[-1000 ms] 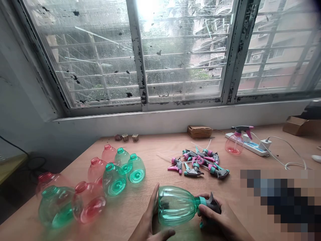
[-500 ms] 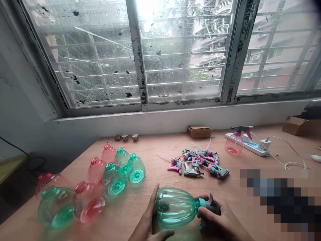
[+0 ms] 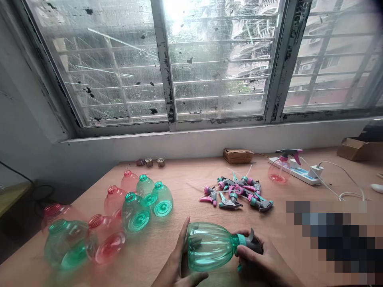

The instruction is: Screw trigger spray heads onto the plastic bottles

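A clear green plastic bottle (image 3: 209, 246) lies on its side at the near edge of the wooden table (image 3: 185, 179), its base towards the left. My left hand (image 3: 176, 265) wraps round the bottle's base end. My right hand (image 3: 261, 261) is closed on the grey and teal spray head (image 3: 249, 243) at the bottle's neck. A heap of loose spray heads (image 3: 237, 193), pink, teal and grey, lies just beyond the bottle.
Several bare green and pink bottles (image 3: 131, 203) lie on the table's left part. A finished pink spray bottle (image 3: 279, 169) stands at the back right beside a white power strip (image 3: 299, 172) and its cable. A cardboard box (image 3: 357, 149) sits far right. The window wall runs behind.
My hands and the green bottle have stayed almost still; the bottle has turned slightly in my grip. The view has tilted up a little.
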### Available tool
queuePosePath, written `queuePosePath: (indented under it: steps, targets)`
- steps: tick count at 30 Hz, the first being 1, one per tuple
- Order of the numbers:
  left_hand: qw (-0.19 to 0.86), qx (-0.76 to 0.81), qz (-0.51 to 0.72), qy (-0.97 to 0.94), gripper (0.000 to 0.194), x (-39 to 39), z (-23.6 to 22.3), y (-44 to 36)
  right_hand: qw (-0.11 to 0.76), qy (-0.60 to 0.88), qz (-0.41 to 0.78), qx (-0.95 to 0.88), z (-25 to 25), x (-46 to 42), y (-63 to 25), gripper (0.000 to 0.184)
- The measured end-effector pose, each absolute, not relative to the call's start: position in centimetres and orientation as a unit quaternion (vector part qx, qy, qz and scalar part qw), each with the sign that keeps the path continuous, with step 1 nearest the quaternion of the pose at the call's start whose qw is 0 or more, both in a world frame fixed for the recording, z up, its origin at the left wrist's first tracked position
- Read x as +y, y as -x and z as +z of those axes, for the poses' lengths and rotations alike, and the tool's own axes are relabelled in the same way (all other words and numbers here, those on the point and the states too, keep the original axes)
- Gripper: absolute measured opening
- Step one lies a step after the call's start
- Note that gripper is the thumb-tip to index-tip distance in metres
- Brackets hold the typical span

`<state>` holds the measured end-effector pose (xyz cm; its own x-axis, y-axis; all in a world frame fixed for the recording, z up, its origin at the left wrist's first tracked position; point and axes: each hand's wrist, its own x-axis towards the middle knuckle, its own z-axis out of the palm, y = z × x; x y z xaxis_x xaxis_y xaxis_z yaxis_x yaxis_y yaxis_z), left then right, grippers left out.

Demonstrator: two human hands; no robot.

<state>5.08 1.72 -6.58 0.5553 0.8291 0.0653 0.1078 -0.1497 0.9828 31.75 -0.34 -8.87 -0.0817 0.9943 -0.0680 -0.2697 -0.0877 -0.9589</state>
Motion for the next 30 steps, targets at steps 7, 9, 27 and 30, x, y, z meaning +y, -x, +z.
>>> queuePosePath:
  steps: [7, 9, 27, 30]
  targets:
    - [0.570, 0.351, 0.327, -0.667, 0.119, 1.6, -7.1, -4.7, 0.516, 0.433, 0.596, -0.438, -9.2, -0.3, -31.8, 0.054]
    - [0.575, 0.353, 0.324, -0.663, 0.111, 1.7, -7.3, -4.7, 0.520, 0.436, 0.594, -0.432, -9.3, -0.3, -31.8, 0.055]
    - [0.567, 0.285, 0.352, -0.688, 0.103, 2.3, -9.2, -4.6, 0.533, 0.424, 0.600, -0.420, -9.2, -0.2, -31.7, 0.052]
    - [0.550, 0.292, 0.371, -0.689, 0.101, 2.2, -9.1, -5.0, 0.542, 0.428, 0.591, -0.417, -9.1, -0.1, -31.7, 0.050]
